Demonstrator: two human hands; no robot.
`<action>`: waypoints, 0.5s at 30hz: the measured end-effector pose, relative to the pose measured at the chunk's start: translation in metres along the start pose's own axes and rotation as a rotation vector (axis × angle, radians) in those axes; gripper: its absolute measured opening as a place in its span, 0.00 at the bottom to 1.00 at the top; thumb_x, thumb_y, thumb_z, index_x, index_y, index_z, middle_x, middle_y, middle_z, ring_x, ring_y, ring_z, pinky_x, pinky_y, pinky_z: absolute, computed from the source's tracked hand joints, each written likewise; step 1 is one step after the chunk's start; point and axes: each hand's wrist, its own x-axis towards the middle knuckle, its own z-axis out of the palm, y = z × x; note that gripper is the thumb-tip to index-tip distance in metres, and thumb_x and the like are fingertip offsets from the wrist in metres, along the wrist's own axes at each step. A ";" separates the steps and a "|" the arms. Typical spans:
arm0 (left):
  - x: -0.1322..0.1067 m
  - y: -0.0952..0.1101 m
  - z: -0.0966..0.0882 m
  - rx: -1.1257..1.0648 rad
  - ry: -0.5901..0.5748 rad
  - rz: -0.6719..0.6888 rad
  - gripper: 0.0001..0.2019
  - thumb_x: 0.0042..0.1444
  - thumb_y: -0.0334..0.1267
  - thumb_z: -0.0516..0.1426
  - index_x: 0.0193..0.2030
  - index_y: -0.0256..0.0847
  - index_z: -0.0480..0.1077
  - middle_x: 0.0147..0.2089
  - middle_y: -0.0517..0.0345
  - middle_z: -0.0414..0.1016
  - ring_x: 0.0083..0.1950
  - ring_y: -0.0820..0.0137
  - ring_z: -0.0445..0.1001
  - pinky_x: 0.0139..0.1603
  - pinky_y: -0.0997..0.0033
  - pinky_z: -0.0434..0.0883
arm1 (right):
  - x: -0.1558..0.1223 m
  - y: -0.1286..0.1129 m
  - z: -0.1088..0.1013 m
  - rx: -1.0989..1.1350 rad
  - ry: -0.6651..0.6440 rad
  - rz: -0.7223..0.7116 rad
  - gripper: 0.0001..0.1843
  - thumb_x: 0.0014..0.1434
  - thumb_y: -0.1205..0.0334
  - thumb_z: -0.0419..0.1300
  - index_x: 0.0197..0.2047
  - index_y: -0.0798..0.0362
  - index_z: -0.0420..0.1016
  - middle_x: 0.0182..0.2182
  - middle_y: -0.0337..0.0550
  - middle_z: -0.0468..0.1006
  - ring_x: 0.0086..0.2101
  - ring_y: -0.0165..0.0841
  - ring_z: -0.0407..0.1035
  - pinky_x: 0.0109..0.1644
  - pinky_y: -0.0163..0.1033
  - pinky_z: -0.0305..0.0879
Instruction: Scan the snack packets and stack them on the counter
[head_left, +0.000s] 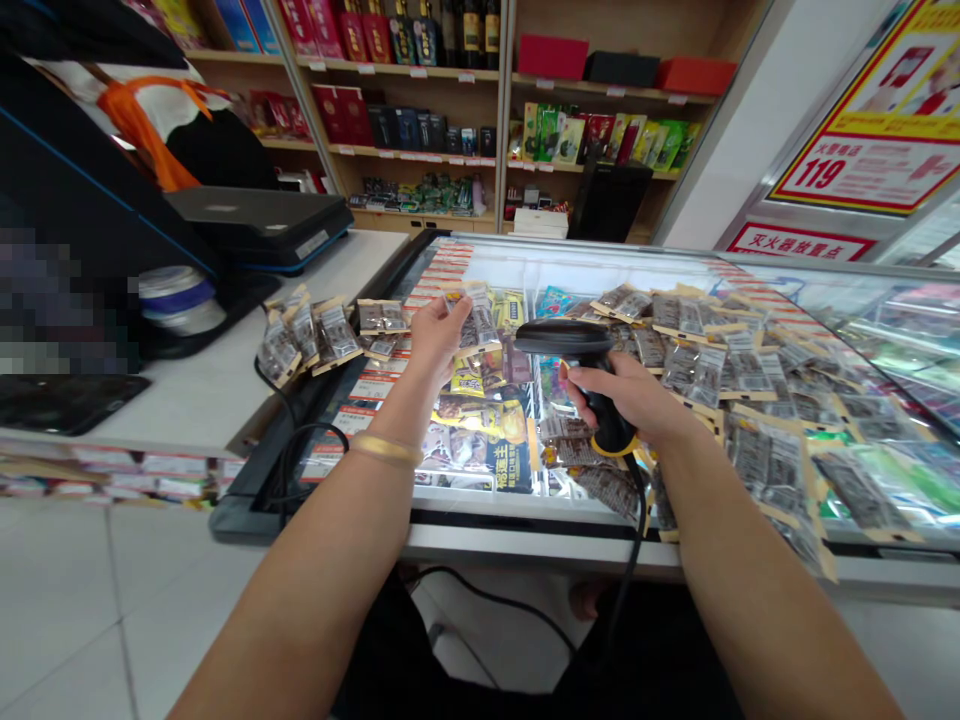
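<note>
Pinched in my left hand point(439, 335) is a small clear-fronted snack packet point(478, 325), held up over the glass freezer top. My right hand point(626, 395) wraps round the handle of a black barcode scanner point(570, 345), its head turned left toward the packet. A black cable runs down from the scanner's grip. To the right, a large spread of similar packets point(705, 365) covers the glass, some lying beneath my right forearm. A smaller group of packets point(315, 330) lies to the left, at the counter's edge.
The freezer point(465, 525) shows ice cream packs under its glass. At left, a white counter point(202, 390) bears a scale point(262, 220), a tape roll point(180, 297) and a dark screen. Black cable point(300, 440) loops by the freezer's left edge. Shelves with boxes and bottles stand behind.
</note>
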 end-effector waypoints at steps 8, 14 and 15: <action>-0.002 -0.004 0.001 0.069 0.039 0.007 0.11 0.48 0.41 0.69 0.35 0.40 0.78 0.29 0.61 0.79 0.37 0.66 0.80 0.40 0.71 0.75 | 0.003 -0.007 0.006 0.103 0.059 0.050 0.21 0.47 0.47 0.73 0.30 0.52 0.70 0.18 0.35 0.70 0.15 0.27 0.62 0.19 0.34 0.58; -0.008 0.048 0.011 0.087 0.063 0.117 0.09 0.50 0.39 0.69 0.35 0.39 0.78 0.32 0.59 0.80 0.44 0.63 0.80 0.44 0.70 0.75 | 0.009 -0.030 0.017 0.134 0.076 -0.019 0.19 0.47 0.50 0.72 0.32 0.52 0.71 0.19 0.35 0.71 0.16 0.27 0.62 0.18 0.34 0.57; -0.008 0.060 0.011 0.084 0.057 0.149 0.09 0.51 0.39 0.68 0.36 0.39 0.78 0.33 0.58 0.80 0.44 0.62 0.80 0.45 0.70 0.75 | 0.010 -0.035 0.021 0.139 0.072 -0.032 0.19 0.47 0.50 0.72 0.33 0.52 0.71 0.19 0.35 0.71 0.16 0.27 0.62 0.18 0.34 0.57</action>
